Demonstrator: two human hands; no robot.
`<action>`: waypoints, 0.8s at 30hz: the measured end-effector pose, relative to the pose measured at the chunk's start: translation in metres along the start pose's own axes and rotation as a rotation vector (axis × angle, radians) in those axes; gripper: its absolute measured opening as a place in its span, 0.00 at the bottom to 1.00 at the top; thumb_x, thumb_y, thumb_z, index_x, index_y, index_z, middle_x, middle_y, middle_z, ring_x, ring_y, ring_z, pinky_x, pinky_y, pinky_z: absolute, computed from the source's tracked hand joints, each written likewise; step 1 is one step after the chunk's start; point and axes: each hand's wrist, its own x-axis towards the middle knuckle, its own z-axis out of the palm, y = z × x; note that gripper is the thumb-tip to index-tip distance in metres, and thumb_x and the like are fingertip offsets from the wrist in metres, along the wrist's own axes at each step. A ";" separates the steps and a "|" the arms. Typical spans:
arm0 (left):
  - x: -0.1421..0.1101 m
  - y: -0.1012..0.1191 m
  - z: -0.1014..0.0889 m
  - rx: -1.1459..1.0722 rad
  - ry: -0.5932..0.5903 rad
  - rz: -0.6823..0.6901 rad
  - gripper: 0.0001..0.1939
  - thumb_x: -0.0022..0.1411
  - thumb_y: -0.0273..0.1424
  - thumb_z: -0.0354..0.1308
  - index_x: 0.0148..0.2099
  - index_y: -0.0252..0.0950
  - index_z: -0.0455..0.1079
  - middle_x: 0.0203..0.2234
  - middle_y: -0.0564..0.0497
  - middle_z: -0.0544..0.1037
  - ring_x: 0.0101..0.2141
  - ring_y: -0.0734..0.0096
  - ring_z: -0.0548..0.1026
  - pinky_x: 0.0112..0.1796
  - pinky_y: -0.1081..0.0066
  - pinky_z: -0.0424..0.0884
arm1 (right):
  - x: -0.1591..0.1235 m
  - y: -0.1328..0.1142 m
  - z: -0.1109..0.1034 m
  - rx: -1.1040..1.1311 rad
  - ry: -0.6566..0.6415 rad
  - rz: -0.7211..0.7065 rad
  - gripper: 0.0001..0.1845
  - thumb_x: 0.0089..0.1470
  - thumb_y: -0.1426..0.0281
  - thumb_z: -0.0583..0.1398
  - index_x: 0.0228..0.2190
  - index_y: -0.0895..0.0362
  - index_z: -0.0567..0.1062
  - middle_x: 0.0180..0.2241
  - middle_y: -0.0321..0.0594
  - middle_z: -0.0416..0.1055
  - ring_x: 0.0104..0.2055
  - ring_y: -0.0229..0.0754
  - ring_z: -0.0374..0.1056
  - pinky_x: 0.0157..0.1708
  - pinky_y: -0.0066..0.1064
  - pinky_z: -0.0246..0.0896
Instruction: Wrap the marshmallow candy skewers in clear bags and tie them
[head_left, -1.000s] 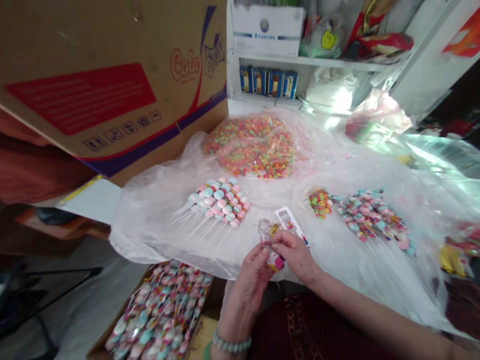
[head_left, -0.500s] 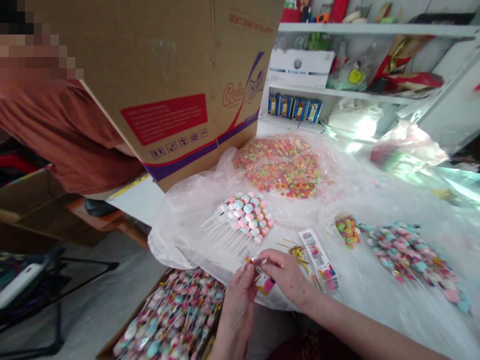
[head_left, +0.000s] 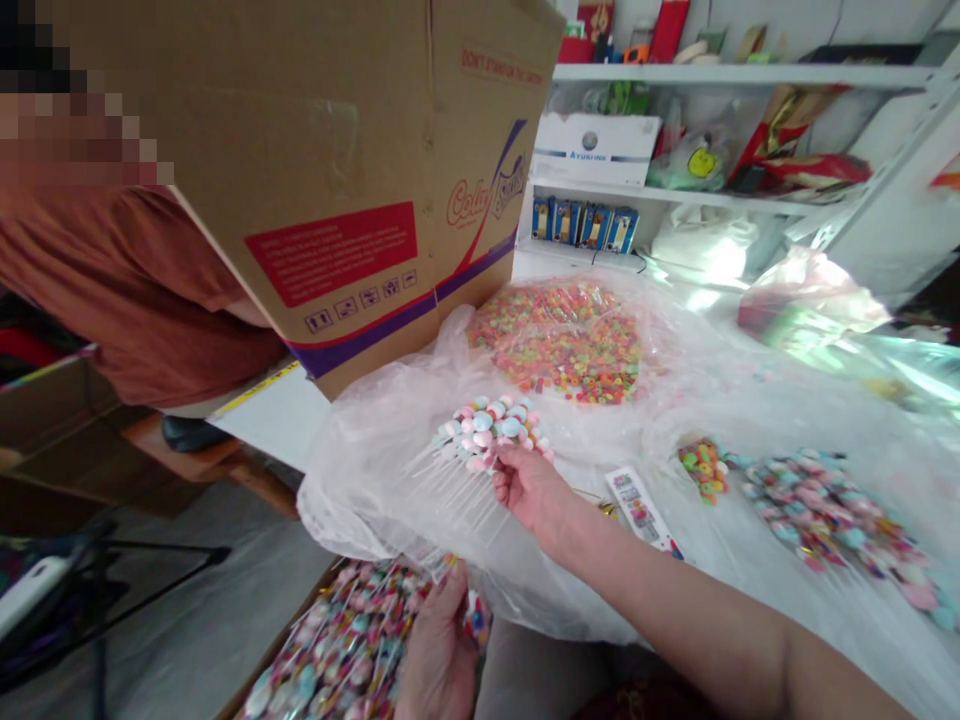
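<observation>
My left hand (head_left: 439, 640) is closed around a wrapped candy stick (head_left: 477, 615), its clear wrapper printed in bright colours. It is low, over the right edge of a carton of wrapped candy sticks (head_left: 322, 640). My right hand (head_left: 531, 492) reaches to a pile of candy sticks (head_left: 484, 425) with pink, white and pale blue candies on white sticks. Its fingers are pinched on a candy stick at the near side of that pile. Beside my right forearm lie a printed wrapper pack (head_left: 641, 510) and gold twist ties (head_left: 607, 510), the ties partly hidden.
A large cardboard box (head_left: 337, 150) stands at the back left, a person in a brown shirt (head_left: 142, 290) behind it. Ring candies (head_left: 562, 340) lie under plastic sheeting (head_left: 375, 410). More candy sticks (head_left: 840, 520) and loose rings (head_left: 703, 468) are on the right. Shelves (head_left: 720, 75) stand behind.
My hands have parted. The left moved down and left to the carton with the wrapped candy stick; the right moved up and left to the pile of candy sticks.
</observation>
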 end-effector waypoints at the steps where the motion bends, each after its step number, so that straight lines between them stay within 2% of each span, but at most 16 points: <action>1: -0.001 -0.001 0.002 0.015 -0.026 -0.025 0.09 0.46 0.26 0.67 0.33 0.34 0.74 0.27 0.52 0.79 0.24 0.72 0.75 0.26 0.74 0.70 | -0.005 -0.001 -0.006 -0.021 0.016 -0.042 0.04 0.45 0.75 0.60 0.23 0.58 0.68 0.16 0.29 0.65 0.14 0.28 0.52 0.15 0.21 0.44; 3: -0.004 -0.002 0.006 0.039 -0.080 -0.058 0.11 0.45 0.29 0.68 0.34 0.33 0.75 0.26 0.51 0.79 0.24 0.72 0.74 0.25 0.74 0.70 | -0.021 -0.003 -0.022 -0.075 0.025 -0.104 0.05 0.40 0.76 0.61 0.19 0.58 0.68 0.14 0.29 0.64 0.15 0.28 0.50 0.16 0.22 0.40; 5: -0.006 -0.005 0.011 0.052 -0.104 -0.029 0.12 0.44 0.31 0.69 0.32 0.33 0.75 0.25 0.52 0.78 0.24 0.73 0.74 0.26 0.74 0.69 | -0.045 -0.005 -0.040 -0.199 -0.009 -0.181 0.05 0.36 0.77 0.60 0.16 0.59 0.68 0.14 0.30 0.64 0.17 0.29 0.51 0.19 0.24 0.42; 8: -0.009 -0.014 0.021 0.052 -0.115 0.086 0.11 0.41 0.31 0.69 0.29 0.32 0.74 0.22 0.54 0.76 0.24 0.75 0.72 0.28 0.75 0.69 | -0.085 -0.001 -0.065 -0.446 -0.053 -0.293 0.03 0.37 0.75 0.60 0.16 0.58 0.70 0.16 0.30 0.63 0.22 0.32 0.55 0.25 0.26 0.48; 10: -0.012 -0.024 0.029 0.072 -0.141 0.195 0.09 0.41 0.30 0.68 0.26 0.32 0.72 0.20 0.55 0.74 0.23 0.77 0.70 0.27 0.76 0.67 | -0.105 0.010 -0.079 -0.505 -0.043 -0.299 0.02 0.38 0.72 0.61 0.18 0.57 0.72 0.21 0.32 0.66 0.27 0.35 0.58 0.29 0.27 0.51; 13: -0.020 -0.043 0.043 0.063 -0.098 0.303 0.10 0.40 0.28 0.68 0.28 0.34 0.72 0.20 0.57 0.74 0.21 0.78 0.69 0.25 0.76 0.64 | -0.121 0.031 -0.094 -0.457 -0.082 -0.251 0.05 0.38 0.69 0.63 0.18 0.57 0.72 0.30 0.36 0.71 0.33 0.37 0.62 0.34 0.28 0.53; 16: -0.032 -0.060 0.055 0.058 -0.079 0.337 0.11 0.37 0.27 0.67 0.28 0.34 0.71 0.20 0.59 0.74 0.21 0.78 0.68 0.25 0.76 0.63 | -0.126 0.043 -0.108 -0.328 -0.121 -0.184 0.08 0.39 0.66 0.63 0.19 0.57 0.70 0.21 0.33 0.67 0.25 0.35 0.59 0.29 0.28 0.52; 18: -0.040 -0.069 0.061 0.078 -0.091 0.338 0.12 0.36 0.26 0.67 0.28 0.34 0.71 0.21 0.59 0.74 0.22 0.78 0.68 0.26 0.76 0.64 | -0.129 0.041 -0.119 -0.244 -0.093 -0.166 0.09 0.38 0.66 0.64 0.19 0.57 0.70 0.18 0.31 0.64 0.23 0.34 0.57 0.27 0.27 0.52; 21: -0.051 -0.077 0.069 0.114 -0.080 0.380 0.11 0.37 0.27 0.67 0.26 0.34 0.70 0.19 0.59 0.73 0.21 0.79 0.68 0.25 0.76 0.64 | -0.140 0.031 -0.138 -0.154 -0.054 -0.163 0.09 0.36 0.67 0.65 0.20 0.58 0.71 0.27 0.35 0.70 0.28 0.35 0.62 0.30 0.28 0.55; 23: -0.058 -0.083 0.075 0.125 -0.047 0.435 0.10 0.38 0.27 0.67 0.25 0.35 0.68 0.18 0.60 0.71 0.20 0.79 0.67 0.24 0.77 0.64 | -0.150 0.026 -0.148 -0.124 -0.070 -0.192 0.09 0.35 0.68 0.66 0.20 0.59 0.73 0.35 0.36 0.72 0.32 0.35 0.64 0.33 0.27 0.56; 24: -0.062 -0.087 0.078 0.132 -0.037 0.458 0.10 0.38 0.27 0.67 0.24 0.35 0.68 0.17 0.60 0.71 0.19 0.79 0.67 0.24 0.77 0.63 | -0.154 0.026 -0.152 -0.116 -0.090 -0.214 0.08 0.35 0.69 0.66 0.20 0.59 0.73 0.36 0.36 0.72 0.33 0.35 0.63 0.34 0.27 0.55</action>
